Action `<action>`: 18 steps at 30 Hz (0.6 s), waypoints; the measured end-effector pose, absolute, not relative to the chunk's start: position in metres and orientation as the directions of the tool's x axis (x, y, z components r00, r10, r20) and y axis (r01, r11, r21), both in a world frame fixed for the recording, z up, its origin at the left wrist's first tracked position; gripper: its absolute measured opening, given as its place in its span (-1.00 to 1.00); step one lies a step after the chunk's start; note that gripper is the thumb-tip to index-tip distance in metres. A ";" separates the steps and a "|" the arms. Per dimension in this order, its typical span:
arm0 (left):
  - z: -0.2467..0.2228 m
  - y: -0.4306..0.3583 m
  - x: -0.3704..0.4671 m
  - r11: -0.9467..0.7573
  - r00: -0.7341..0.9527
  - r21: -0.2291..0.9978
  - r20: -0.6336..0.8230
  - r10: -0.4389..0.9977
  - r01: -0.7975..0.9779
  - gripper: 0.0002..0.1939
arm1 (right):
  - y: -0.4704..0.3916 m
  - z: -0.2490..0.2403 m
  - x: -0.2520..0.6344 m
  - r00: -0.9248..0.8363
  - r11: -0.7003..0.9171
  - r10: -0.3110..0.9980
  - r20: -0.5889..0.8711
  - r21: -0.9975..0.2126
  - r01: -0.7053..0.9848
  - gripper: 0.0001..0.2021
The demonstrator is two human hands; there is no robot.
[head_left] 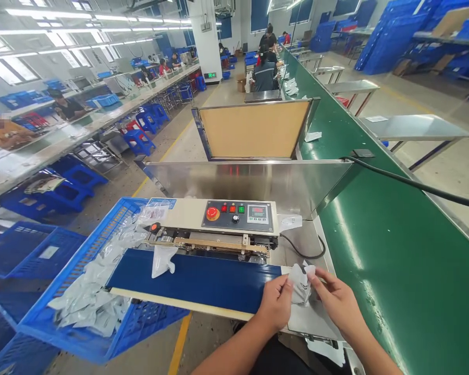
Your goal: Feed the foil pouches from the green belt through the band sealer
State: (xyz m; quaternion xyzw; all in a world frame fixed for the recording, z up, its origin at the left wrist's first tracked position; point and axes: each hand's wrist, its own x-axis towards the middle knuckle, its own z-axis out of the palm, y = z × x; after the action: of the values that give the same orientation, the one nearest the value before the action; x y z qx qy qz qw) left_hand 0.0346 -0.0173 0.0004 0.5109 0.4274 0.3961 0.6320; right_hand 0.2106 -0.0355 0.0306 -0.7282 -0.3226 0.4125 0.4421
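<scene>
A small whitish plastic bag (300, 285) is pinched between my two hands at the right end of the sealing machine. My left hand (275, 302) has closed its thumb and fingers on the bag's left side. On the bag's upper right corner, my right hand (334, 297) is closed as well. What lies inside the bag cannot be made out. Another white bag (163, 260) hangs from the sealer's edge over the blue conveyor belt (219, 278). The band sealer (238, 216) has a control panel with a red stop button (212, 213).
A blue crate (113, 354) full of white bags (97, 297) stands at the belt's left end. Along the right runs a long green conveyor (394, 234), with a black cable (414, 182) across it. A metal panel (238, 182) rises behind the sealer. Several people sit farther off.
</scene>
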 end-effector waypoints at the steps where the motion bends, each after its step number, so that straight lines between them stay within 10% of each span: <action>1: -0.003 -0.015 0.033 0.175 0.288 0.984 -0.157 0.944 -0.037 -0.32 | -0.035 0.029 0.213 0.386 -0.415 0.854 -0.350 -0.904 0.099 -0.33; 12: -0.023 0.020 0.012 0.463 -0.115 0.882 -0.471 0.875 -0.088 -0.36 | 0.021 0.000 0.184 0.191 -0.628 0.746 -0.638 -0.769 -0.118 -0.42; 18: -0.012 0.012 -0.046 0.401 -0.322 0.911 -0.411 0.853 -0.098 -0.35 | 0.093 -0.040 0.242 0.466 -0.507 0.786 -0.407 -0.855 0.109 -0.51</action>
State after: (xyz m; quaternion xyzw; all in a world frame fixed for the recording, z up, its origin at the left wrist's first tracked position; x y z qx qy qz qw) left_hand -0.0461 0.0116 -0.0121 0.2838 0.6652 0.4678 0.5082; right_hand 0.2424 0.0927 -0.0397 -0.7573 -0.2953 0.4242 0.3991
